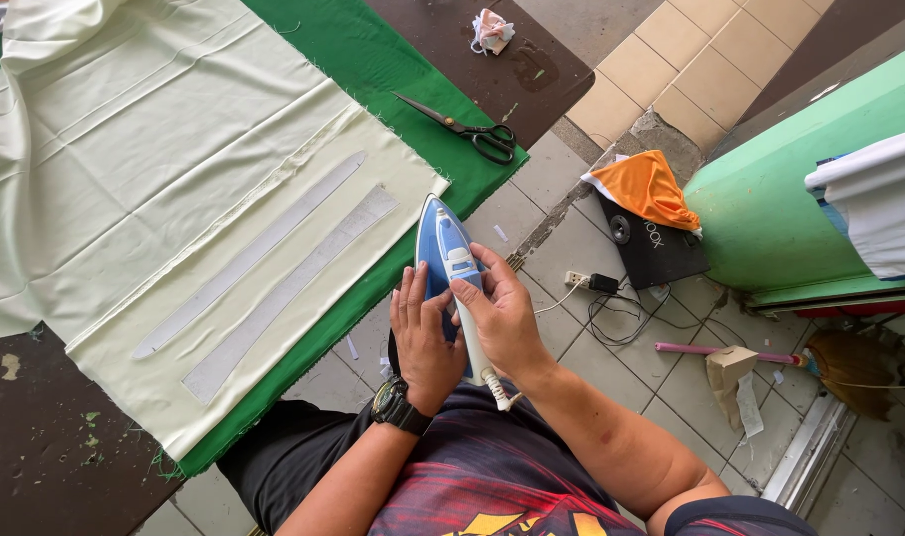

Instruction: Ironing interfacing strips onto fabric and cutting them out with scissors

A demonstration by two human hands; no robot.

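Note:
I hold a blue and white clothes iron (444, 248) in front of my body, its tip pointing away from me. My right hand (502, 313) grips its white handle. My left hand (424, 333), with a black wristwatch, rests against the iron's left side, fingers on its body. To the left lies pale cream fabric (144, 149) spread over a green cloth (373, 60). Two long curved grey-white strips (274, 268) lie on the cream fabric's near flap.
Black-handled scissors (467, 129) lie on the green cloth's edge. On the tiled floor to the right sit an orange cloth (646, 187) on a black device, a plug socket with cables (591, 283), a pink-handled broom (770, 357) and a green wall (800, 189).

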